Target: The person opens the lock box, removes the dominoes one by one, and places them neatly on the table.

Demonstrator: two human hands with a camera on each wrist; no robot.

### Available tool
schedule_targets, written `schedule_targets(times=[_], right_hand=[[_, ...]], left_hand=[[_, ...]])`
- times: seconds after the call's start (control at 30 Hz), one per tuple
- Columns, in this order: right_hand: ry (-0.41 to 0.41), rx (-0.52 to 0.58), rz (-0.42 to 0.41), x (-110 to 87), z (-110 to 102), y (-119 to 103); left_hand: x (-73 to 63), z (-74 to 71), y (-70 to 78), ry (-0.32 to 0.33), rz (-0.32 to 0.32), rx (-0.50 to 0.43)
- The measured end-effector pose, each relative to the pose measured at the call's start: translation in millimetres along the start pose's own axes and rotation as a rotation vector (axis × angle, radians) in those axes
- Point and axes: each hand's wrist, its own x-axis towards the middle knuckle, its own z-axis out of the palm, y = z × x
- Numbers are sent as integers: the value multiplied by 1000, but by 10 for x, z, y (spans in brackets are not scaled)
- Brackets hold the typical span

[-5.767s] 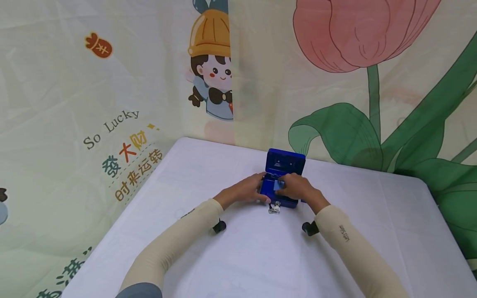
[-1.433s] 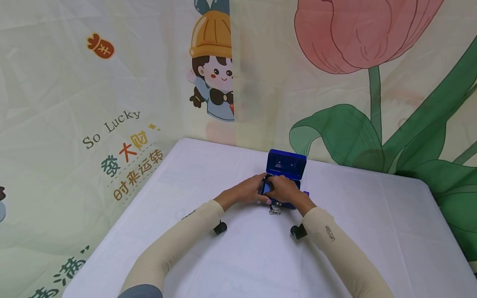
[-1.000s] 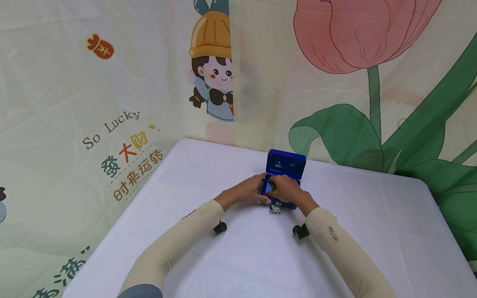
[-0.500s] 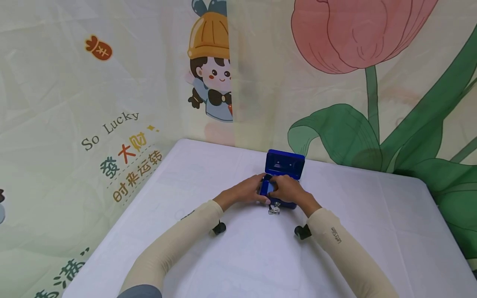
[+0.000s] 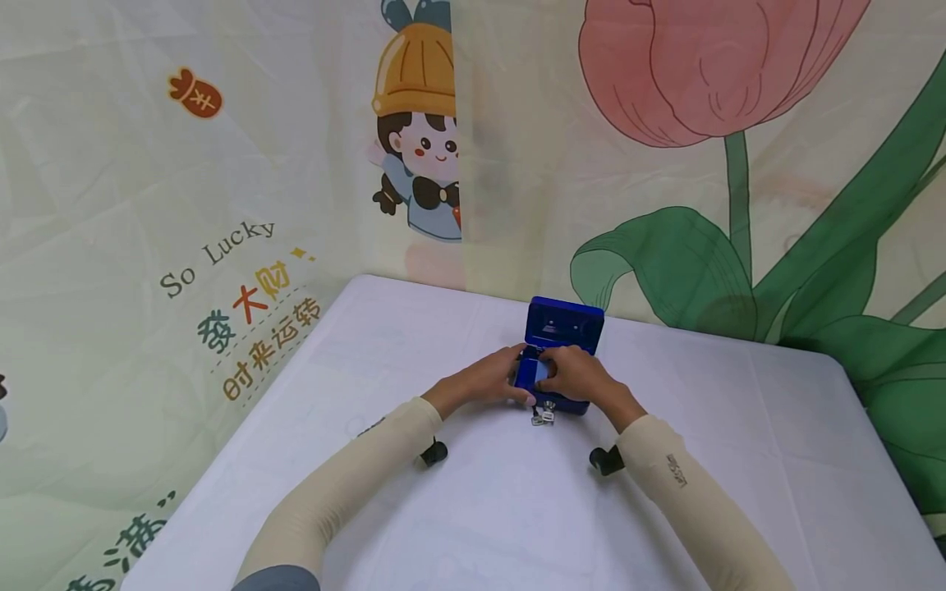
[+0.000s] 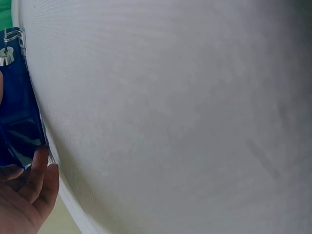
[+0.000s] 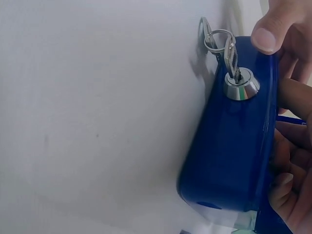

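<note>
On the worktop (image 5: pixel 473 517), the blue box (image 7: pixel 224 156) is unlatched, lid (image 5: pixel 565 324) raised, keys (image 7: pixel 231 58) in its lock, but handling of the light-blue item (image 5: pixel 543 370) inside seems unfinished, since it is not yet released. The left hand (image 5: pixel 491 373) curls round the box's left side; the right hand (image 5: pixel 584 375), fingers bent, seemingly pinches the item.

I look in on indoor corner, makeshift recording set by its looks; home, office or studio, I cannot tell. White-topped table (image 5: pixel 502 509) stands against printed cloth hangings (image 5: pixel 502 180): cartoon child (image 5: pixel 424 197), "So Lucky" and Chinese lettering (image 5: pixel 251 304) at left, giant pink tulip (image 5: pixel 720 66) at right. Small black wrist cameras (image 5: pixel 434 453) suggest filming.
</note>
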Motion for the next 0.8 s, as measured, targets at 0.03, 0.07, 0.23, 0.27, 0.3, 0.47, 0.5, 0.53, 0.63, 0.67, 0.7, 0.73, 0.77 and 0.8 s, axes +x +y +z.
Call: schedule_targets(times=[0.03, 0.07, 0.23, 0.27, 0.3, 0.47, 0.5, 0.53, 0.63, 0.67, 0.7, 0.73, 0.77, 0.8], right_hand=[[-1, -3, 3, -3, -3, 3], [-2, -4, 6, -7, -7, 5], [-15, -3, 25, -27, -31, 8], [-18, -1, 26, -33, -37, 7], [-22, 1, 28, -39, -45, 6], [-27, 15, 28, -77, -93, 3], [-27, 16, 25, -85, -107, 2], [-25, 19, 24, -91, -120, 2], [-21, 21, 18, -109, -163, 6], [-20, 19, 13, -114, -175, 9], [-19, 22, 14, -118, -186, 12], [-19, 24, 16, -121, -194, 16], [-19, 23, 14, -125, -203, 20], [-20, 21, 14, -129, -209, 24]], left_hand=[[2, 2, -4, 0, 2, 1], [5, 3, -7, 0, 3, 1], [5, 13, -11, 0, -18, 4], [3, 14, -9, 0, -24, 6], [1, 15, -7, 0, -30, 10], [-8, 19, 5, -2, -49, 17], [-9, 19, 7, -2, -50, 17], [-10, 18, 11, -2, -51, 14], [-15, 16, 21, -1, -56, 11], [-17, 14, 25, 0, -56, 10], [-16, 13, 25, 0, -55, 11], [-15, 13, 24, 1, -53, 13], [-14, 12, 23, 1, -51, 14], [-12, 12, 20, 2, -48, 14]])
